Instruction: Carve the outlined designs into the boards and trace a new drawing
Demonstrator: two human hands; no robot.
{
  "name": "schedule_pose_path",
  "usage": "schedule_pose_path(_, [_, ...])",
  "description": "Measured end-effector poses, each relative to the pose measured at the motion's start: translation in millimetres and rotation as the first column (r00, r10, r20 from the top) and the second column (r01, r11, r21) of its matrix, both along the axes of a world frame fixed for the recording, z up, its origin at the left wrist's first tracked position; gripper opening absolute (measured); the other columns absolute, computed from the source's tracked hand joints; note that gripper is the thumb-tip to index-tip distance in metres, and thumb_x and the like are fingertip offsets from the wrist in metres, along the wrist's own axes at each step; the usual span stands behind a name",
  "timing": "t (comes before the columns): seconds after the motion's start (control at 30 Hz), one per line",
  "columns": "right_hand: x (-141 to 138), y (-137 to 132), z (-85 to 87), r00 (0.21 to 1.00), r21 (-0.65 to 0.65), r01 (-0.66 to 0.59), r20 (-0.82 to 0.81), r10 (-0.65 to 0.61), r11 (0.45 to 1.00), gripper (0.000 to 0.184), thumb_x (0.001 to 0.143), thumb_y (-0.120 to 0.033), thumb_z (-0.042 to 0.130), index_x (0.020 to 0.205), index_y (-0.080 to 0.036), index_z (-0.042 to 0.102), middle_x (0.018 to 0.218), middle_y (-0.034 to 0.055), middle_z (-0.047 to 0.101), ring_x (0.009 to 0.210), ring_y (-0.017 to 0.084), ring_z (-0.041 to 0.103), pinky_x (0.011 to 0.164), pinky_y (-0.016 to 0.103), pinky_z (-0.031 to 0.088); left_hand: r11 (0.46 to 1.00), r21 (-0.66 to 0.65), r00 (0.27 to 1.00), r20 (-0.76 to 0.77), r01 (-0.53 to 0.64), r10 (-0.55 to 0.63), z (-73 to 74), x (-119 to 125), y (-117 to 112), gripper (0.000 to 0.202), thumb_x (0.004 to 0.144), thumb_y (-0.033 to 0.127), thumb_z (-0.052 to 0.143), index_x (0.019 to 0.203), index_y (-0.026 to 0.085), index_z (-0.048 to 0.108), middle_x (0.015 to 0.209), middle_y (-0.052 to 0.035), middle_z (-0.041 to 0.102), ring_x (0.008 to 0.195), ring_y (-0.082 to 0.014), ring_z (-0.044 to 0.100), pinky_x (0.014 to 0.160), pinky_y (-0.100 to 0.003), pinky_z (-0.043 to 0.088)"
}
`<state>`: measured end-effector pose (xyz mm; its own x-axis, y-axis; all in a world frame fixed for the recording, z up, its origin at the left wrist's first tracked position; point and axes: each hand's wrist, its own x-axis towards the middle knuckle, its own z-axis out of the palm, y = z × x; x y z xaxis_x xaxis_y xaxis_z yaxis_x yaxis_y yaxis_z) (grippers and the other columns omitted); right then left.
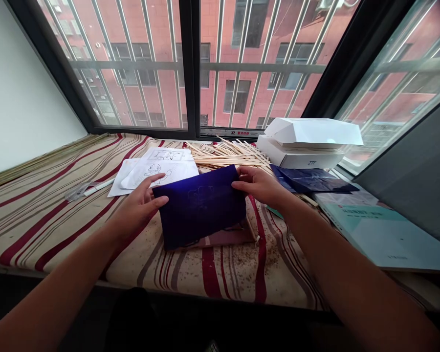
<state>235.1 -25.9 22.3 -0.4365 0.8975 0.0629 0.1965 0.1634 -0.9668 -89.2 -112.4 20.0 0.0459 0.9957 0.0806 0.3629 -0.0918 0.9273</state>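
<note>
A dark blue sheet of carbon paper (201, 210) is held up between my hands, tilted, with faint traced outlines on its face. My left hand (144, 198) pinches its upper left corner. Its upper right corner is between the thumb and fingers of my right hand (258, 185). Below and partly behind the sheet lies a flat brownish-pink board (227, 237), mostly hidden. White papers with cartoon line drawings (161, 168) lie just beyond my left hand. Past the sheet, many thin wooden sticks (229, 155) are heaped.
A white box (308, 142) stands at the back right, with more dark blue sheets (311, 180) in front. A pale green book (381, 230) lies at the right. On the left are a white pen (99, 187) and a clear wrapper (76, 192). Brown crumbs dot the striped cloth (190, 278).
</note>
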Motion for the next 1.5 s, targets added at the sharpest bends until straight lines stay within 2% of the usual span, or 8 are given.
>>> schedule_pose_path(0.17, [-5.1, -7.6, 7.6, 0.993, 0.306, -0.105, -0.011, 0.114, 0.946, 0.021, 0.076, -0.035, 0.079, 0.085, -0.02, 0.067, 0.071, -0.003, 0.058, 0.066, 0.013, 0.051, 0.062, 0.027, 0.041, 0.982, 0.103, 0.872, -0.481, 0.156, -0.089, 48.9, 1.6, 29.7, 0.09, 0.071, 0.067, 0.078, 0.147, 0.025, 0.056, 0.147, -0.0146, 0.06, 0.129, -0.0375, 0.061, 0.111, -0.052, 0.049])
schedule_pose_path(0.33, [-11.7, -9.9, 7.6, 0.978, 0.261, -0.005, -0.199, 0.058, 0.965, 0.03, 0.078, -0.044, 0.082, 0.092, -0.022, 0.066, 0.075, -0.0026, 0.065, 0.07, 0.013, 0.057, 0.065, 0.026, 0.045, 0.839, -0.269, 0.782, -0.312, 0.473, -0.54, 64.2, 37.7, 58.9, 0.038, 0.073, 0.055, 0.079, 0.091, 0.021, 0.082, 0.09, -0.0062, 0.08, 0.081, -0.0284, 0.076, 0.075, -0.037, 0.063])
schedule_pose_path(0.47, [-7.3, -3.5, 7.2, 0.883, -0.03, -0.005, -0.469, -0.01, 1.0, 0.052, 0.081, -0.07, 0.07, 0.103, -0.024, 0.066, 0.089, 0.0024, 0.073, 0.079, 0.018, 0.067, 0.071, 0.031, 0.055, 0.99, -0.047, 0.968, 0.223, 0.132, -0.118, 45.0, 45.9, 60.6, 0.033, 0.07, 0.044, 0.085, 0.086, 0.015, 0.08, 0.082, -0.0091, 0.079, 0.07, -0.0246, 0.075, 0.068, -0.037, 0.065])
schedule_pose_path(0.6, [-13.1, -7.3, 4.6, 0.834, -0.164, -0.271, -0.532, 0.146, 0.949, 0.065, 0.076, -0.075, 0.072, 0.112, -0.022, 0.067, 0.099, 0.0064, 0.077, 0.089, 0.022, 0.073, 0.086, 0.041, 0.059, 0.914, 0.172, 0.681, 0.719, -0.368, 0.139, 28.7, 64.1, 47.0, 0.017, 0.085, 0.03, 0.075, 0.095, 0.016, 0.075, 0.095, -0.0066, 0.081, 0.094, -0.0224, 0.077, 0.091, -0.04, 0.065])
schedule_pose_path(0.8, [-29.1, -16.4, -0.6, 0.868, -0.164, -0.103, -0.496, 0.008, 0.981, 0.042, 0.063, -0.031, 0.094, 0.096, -0.017, 0.071, 0.091, 0.0022, 0.076, 0.08, 0.015, 0.069, 0.083, 0.034, 0.059, 0.908, 0.156, 0.554, 0.827, -0.39, 0.096, 13.5, 99.1, 8.4, 0.018, 0.093, 0.026, 0.064, 0.105, 0.019, 0.075, 0.107, -0.0065, 0.08, 0.116, -0.0245, 0.072, 0.11, -0.047, 0.056])
schedule_pose_path(0.97, [-17.2, -2.4, -2.2, 0.857, -0.17, 0.107, -0.484, -0.177, 0.98, 0.044, 0.061, -0.029, 0.091, 0.093, -0.02, 0.064, 0.084, -0.0012, 0.073, 0.072, 0.013, 0.067, 0.07, 0.029, 0.058, 0.994, -0.045, 0.76, 0.641, -0.102, 0.107, 7.4, 75.8, -19.0, 0.035, 0.085, 0.026, 0.069, 0.119, 0.019, 0.074, 0.113, -0.0106, 0.079, 0.121, -0.0344, 0.069, 0.105, -0.055, 0.059])
schedule_pose_path(1.3, [-14.8, 26.6, -27.9, 0.985, -0.066, 0.154, -0.068, -0.159, 0.986, 0.025, 0.07, -0.024, 0.079, 0.09, -0.019, 0.066, 0.079, 0.0033, 0.077, 0.072, 0.019, 0.07, 0.066, 0.032, 0.058, 0.999, -0.045, 0.997, 0.076, -0.025, 0.028, -9.7, -4.9, -11.8, 0.092, 0.082, 0.054, 0.075, 0.161, 0.037, 0.031, 0.154, -0.012, 0.055, 0.131, -0.0334, 0.063, 0.109, -0.05, 0.055])
schedule_pose_path(1.5, [-16.3, 29.2, -38.1, 0.959, 0.155, 0.141, 0.224, -0.174, 0.978, 0.038, 0.077, -0.022, 0.072, 0.113, -0.019, 0.061, 0.08, 0.0005, 0.074, 0.072, 0.019, 0.067, 0.063, 0.028, 0.048, 0.957, 0.258, 0.776, -0.627, 0.135, 0.059, -21.8, 5.6, -12.1, 0.062, 0.097, 0.061, 0.047, 0.141, 0.02, 0.061, 0.171, -0.014, 0.027, 0.156, -0.0373, 0.031, 0.127, -0.059, 0.028])
